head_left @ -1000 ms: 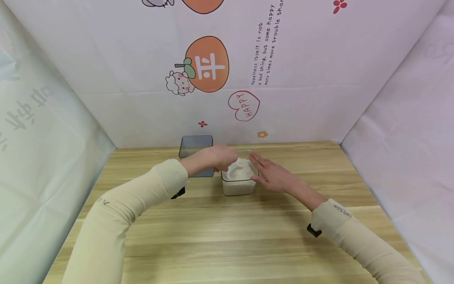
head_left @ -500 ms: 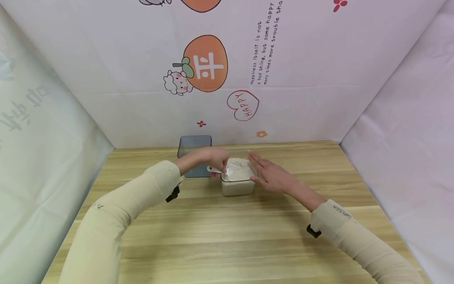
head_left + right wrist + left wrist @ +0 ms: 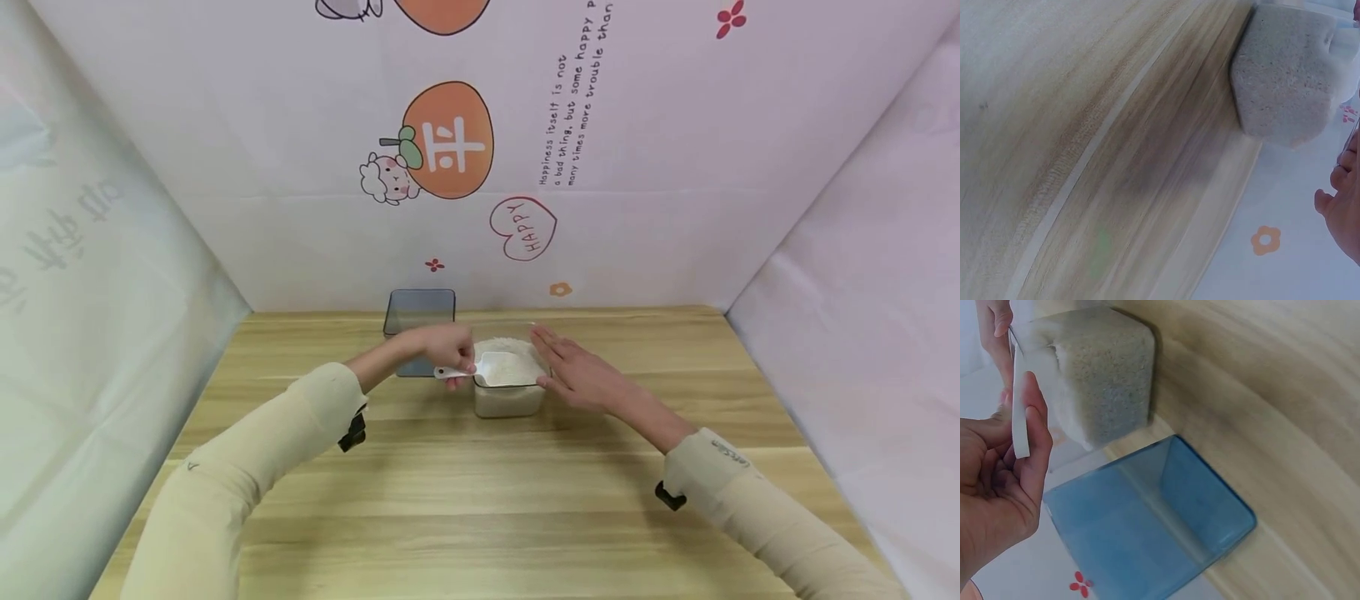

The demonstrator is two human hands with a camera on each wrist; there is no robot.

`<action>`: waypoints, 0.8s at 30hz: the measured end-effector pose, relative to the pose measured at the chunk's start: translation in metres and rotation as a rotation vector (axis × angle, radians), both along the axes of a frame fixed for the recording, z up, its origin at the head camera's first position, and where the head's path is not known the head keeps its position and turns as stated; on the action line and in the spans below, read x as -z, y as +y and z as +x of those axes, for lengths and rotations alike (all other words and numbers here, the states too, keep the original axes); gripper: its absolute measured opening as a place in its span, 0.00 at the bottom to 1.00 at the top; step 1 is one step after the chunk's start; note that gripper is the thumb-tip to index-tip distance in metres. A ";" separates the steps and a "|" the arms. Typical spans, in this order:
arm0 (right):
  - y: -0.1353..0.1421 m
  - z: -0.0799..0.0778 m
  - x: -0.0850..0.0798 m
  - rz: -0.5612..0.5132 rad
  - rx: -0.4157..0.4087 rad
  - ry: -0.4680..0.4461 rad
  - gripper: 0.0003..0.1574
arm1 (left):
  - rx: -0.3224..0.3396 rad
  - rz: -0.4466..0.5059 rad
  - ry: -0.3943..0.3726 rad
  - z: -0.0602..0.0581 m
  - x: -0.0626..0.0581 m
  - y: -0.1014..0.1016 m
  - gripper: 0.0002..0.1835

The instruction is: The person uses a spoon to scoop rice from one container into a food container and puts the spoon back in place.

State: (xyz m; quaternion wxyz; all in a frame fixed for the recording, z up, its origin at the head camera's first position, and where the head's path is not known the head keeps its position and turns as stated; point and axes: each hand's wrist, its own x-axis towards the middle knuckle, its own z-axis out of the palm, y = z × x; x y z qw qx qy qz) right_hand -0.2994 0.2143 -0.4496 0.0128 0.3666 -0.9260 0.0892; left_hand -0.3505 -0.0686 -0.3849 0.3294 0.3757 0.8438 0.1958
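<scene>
My left hand [image 3: 448,346] grips the handle of a white scoop [image 3: 491,365]. The scoop's head is over the near left part of a clear box [image 3: 508,406], at the surface of the white grainy contents [image 3: 525,367]. In the left wrist view the fingers and thumb of the left hand [image 3: 1007,469] pinch the flat white scoop handle [image 3: 1020,419]. On the box's right side rests my right hand [image 3: 581,373], its fingers extended along the rim. Only part of the right hand [image 3: 1344,206] shows at the edge of the right wrist view.
A blue see-through box [image 3: 422,304] stands left of the clear box, against the back wall, partly hidden by the left arm. Wood-grain tabletop [image 3: 517,500] stretches in front. White printed sheets [image 3: 637,167] rise at the back and both sides.
My left hand has drawn back to the left and slightly toward me, bringing the scoop's head and handle into clear view. The right hand stays on the box; the head view shifts slightly.
</scene>
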 end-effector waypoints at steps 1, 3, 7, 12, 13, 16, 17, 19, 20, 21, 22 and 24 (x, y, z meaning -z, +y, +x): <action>0.001 0.000 0.000 -0.002 -0.004 -0.001 0.45 | -0.015 0.017 -0.007 0.001 0.001 -0.002 0.15; 0.002 0.000 0.000 -0.005 -0.010 -0.001 0.44 | -0.033 0.049 -0.015 0.004 0.003 -0.005 0.15; 0.004 0.000 0.000 -0.009 -0.013 0.006 0.43 | -0.067 0.121 -0.045 0.006 0.004 -0.008 0.15; 0.006 0.000 -0.001 0.003 -0.003 0.015 0.44 | -0.100 0.186 -0.090 0.007 0.007 -0.013 0.14; 0.006 0.000 -0.001 0.005 0.000 0.011 0.44 | -0.111 0.190 -0.097 0.007 0.008 -0.014 0.14; 0.006 0.000 0.001 0.011 0.008 -0.008 0.44 | -0.141 0.199 -0.112 0.008 0.011 -0.017 0.13; 0.006 0.001 0.001 0.014 0.010 -0.013 0.44 | -0.148 0.206 -0.119 0.009 0.011 -0.018 0.13; 0.006 0.000 0.003 0.014 0.012 -0.018 0.44 | -0.164 0.216 -0.130 0.010 0.011 -0.020 0.13; 0.005 0.000 0.003 0.013 0.012 -0.018 0.44 | -0.171 0.226 -0.135 0.010 0.011 -0.022 0.13; 0.005 0.000 0.004 0.012 0.012 -0.017 0.44 | -0.180 0.235 -0.139 0.011 0.011 -0.023 0.13; 0.005 0.000 0.004 0.010 0.013 -0.016 0.44 | -0.189 0.244 -0.144 0.011 0.011 -0.024 0.13; 0.004 0.000 0.005 0.006 0.015 -0.015 0.44 | -0.210 0.259 -0.156 0.011 0.011 -0.026 0.13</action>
